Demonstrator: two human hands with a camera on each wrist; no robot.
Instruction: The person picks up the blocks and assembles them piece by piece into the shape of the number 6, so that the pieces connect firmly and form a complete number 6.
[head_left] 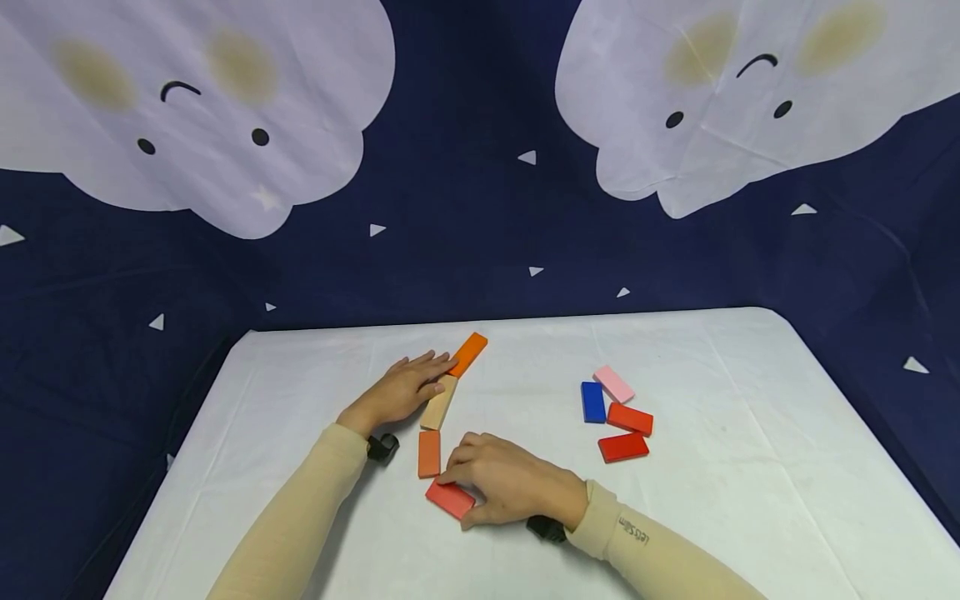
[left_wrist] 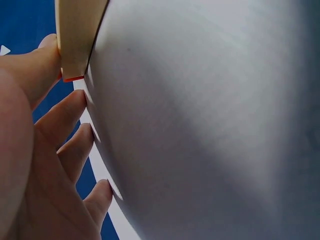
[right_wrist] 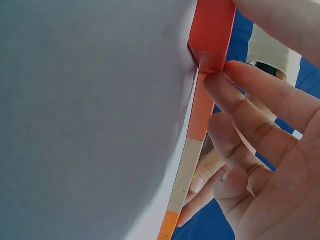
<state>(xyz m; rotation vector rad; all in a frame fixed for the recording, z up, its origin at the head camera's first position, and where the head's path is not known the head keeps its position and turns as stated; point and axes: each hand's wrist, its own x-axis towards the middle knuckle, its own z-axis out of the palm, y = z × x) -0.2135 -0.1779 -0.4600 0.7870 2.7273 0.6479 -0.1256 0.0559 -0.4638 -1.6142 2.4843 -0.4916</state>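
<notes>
A bent line of flat rectangular blocks lies on the white table: an orange block (head_left: 470,354) at the far end, a plain wood block (head_left: 439,403), a dark-orange block (head_left: 429,454), then a light-red block (head_left: 450,498) set at an angle nearest the person. My left hand (head_left: 397,392) lies beside the far part, its fingers extended at the orange block and its thumb at the wood block (left_wrist: 77,40). With thumb and fingers at opposite ends, my right hand (head_left: 510,479) pinches the light-red block (right_wrist: 212,35), whose corner is close to the dark-orange block (right_wrist: 201,107).
To the right lie a pink block (head_left: 614,384), a blue block (head_left: 593,402) and two red blocks, an upper red block (head_left: 630,418) and a lower red block (head_left: 623,447). A dark blue cloth with clouds hangs behind the table (head_left: 750,500).
</notes>
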